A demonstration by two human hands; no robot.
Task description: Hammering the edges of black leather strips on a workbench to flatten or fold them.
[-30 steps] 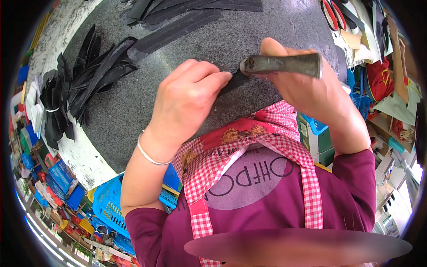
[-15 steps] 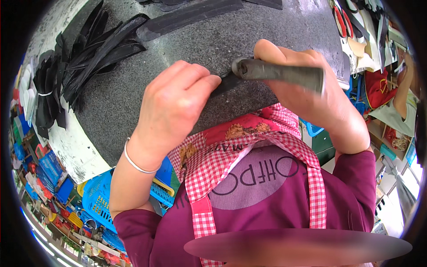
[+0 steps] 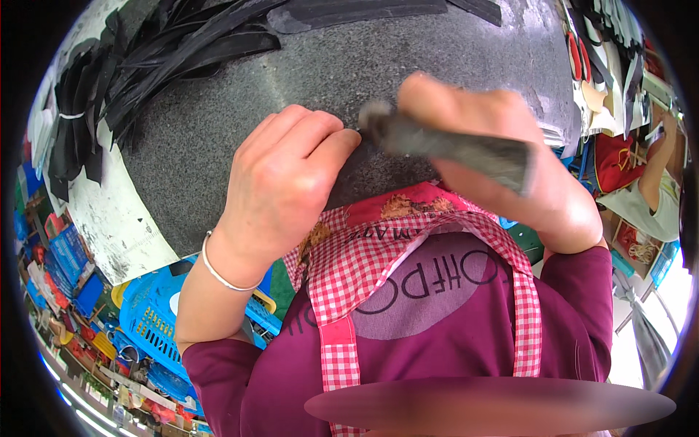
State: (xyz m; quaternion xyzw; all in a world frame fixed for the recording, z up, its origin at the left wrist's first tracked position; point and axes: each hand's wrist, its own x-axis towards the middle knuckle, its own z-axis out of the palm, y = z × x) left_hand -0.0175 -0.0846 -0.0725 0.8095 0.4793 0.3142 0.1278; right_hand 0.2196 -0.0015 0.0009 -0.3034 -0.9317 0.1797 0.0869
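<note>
My left hand (image 3: 280,171) is closed in a pinch over the dark stone slab (image 3: 306,73), its thumb and forefinger on a thin black strip (image 3: 360,140) that is mostly hidden. A metal hammer (image 3: 451,149) is in my right hand (image 3: 484,116), blurred by motion. The rounded face of the hammer is close beside my left fingertips, over the strip; whether it touches cannot be made out. My right fingers wrap round the handle, which the head and hand hide.
Loose black strips (image 3: 182,69) are heaped on the far left, beside a bundle tied with a white band (image 3: 71,116). Flat black strips (image 3: 357,16) lie along the far edge. Red-handled scissors (image 3: 579,58) are at far right. Blue baskets (image 3: 149,313) stand below left; a co-worker's arm (image 3: 659,156) shows right.
The hammer head has shifted slightly left and its broad end has tilted down. My left hand keeps its pinch. The whole view has moved a little, so the strips appear farther up and right.
</note>
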